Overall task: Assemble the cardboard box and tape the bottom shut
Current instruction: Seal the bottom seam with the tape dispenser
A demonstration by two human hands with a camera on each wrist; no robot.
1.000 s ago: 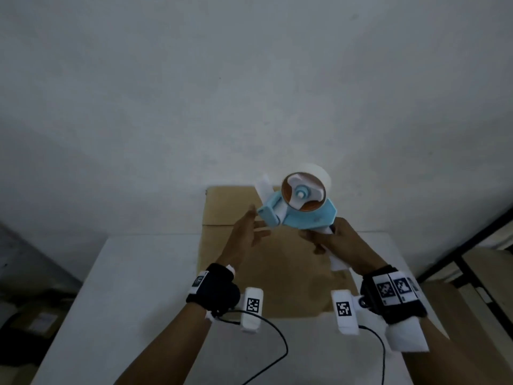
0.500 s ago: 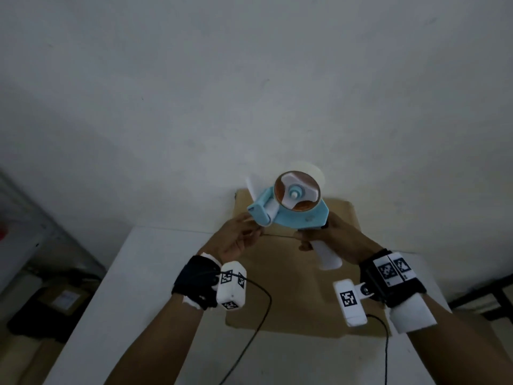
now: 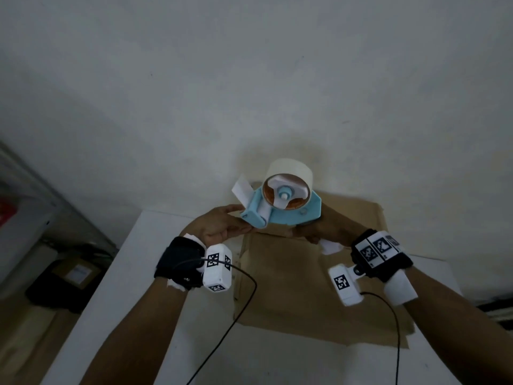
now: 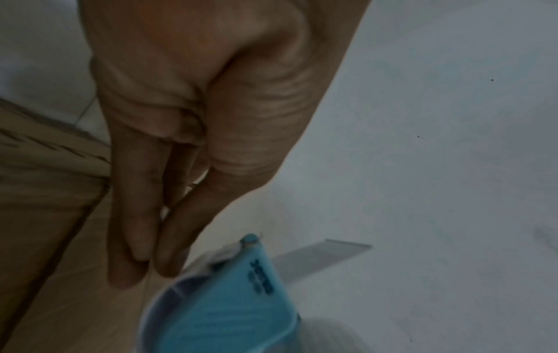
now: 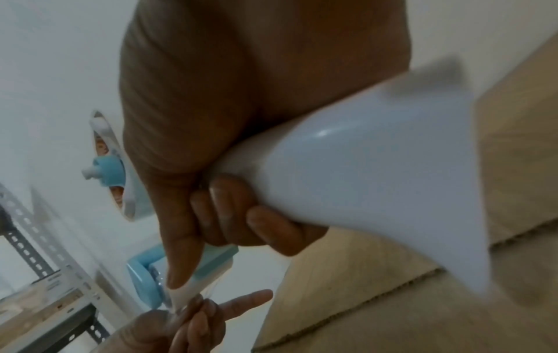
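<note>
White table [image 3: 116, 315], metal shelving [image 5: 33, 243] beside.

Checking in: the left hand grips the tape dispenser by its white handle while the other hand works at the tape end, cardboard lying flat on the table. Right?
Not quite: the right hand grips the tape dispenser by its white handle, as the right wrist view shows. The rest stands.

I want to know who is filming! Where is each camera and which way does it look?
Head: on the head, looking down at both forearms, the tape dispenser and the flat cardboard box.
Left wrist: along the left hand toward the dispenser's front.
Right wrist: along the right hand gripping the white handle.
All three share the dispenser.
</note>
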